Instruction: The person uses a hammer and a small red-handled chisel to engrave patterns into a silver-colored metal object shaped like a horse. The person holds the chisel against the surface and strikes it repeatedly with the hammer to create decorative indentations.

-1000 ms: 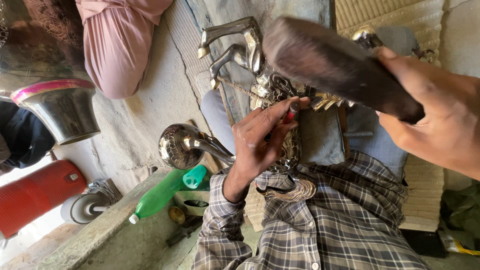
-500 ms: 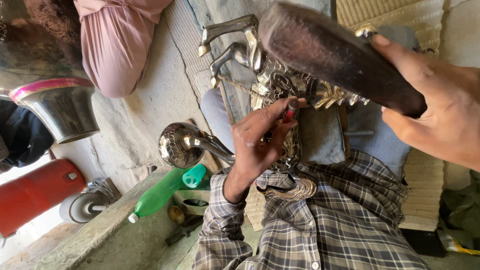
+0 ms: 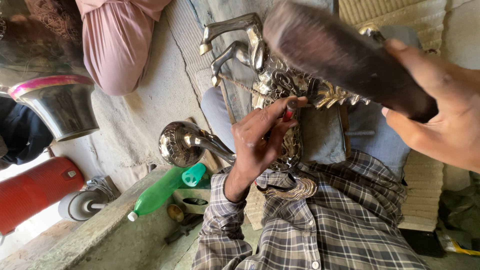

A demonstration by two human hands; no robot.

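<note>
Mallet up, punch on the horse

Left hand (image 3: 257,145) pinches a small red-tipped punch (image 3: 290,110) between thumb and fingers, grip clenched on it, tip set against the silver horse figure (image 3: 272,75). Right hand (image 3: 440,120) is wrapped around the handle end of a dark wooden mallet (image 3: 340,57), grip closed on it, head raised above the horse's body and blurred.

Horse figure lies across the lap on blue cloth (image 3: 325,137), centre of the scene, forelegs pointing left and far, embossed body under the left fingers. Plaid sleeve (image 3: 225,220) runs from the near edge up to the left hand.

Versus half a second ago: mallet head sits a bit further left and higher, covering more of the horse's back; left hand and punch unchanged in place.

Around it: round embossed silver knob (image 3: 177,145) just left of the left hand, green plastic bottle (image 3: 160,192) on the floor near-left, red cylinder (image 3: 35,192) far left edge, steel bowl (image 3: 60,107) above it, another person's pink-clad knee (image 3: 117,45) top left.
</note>
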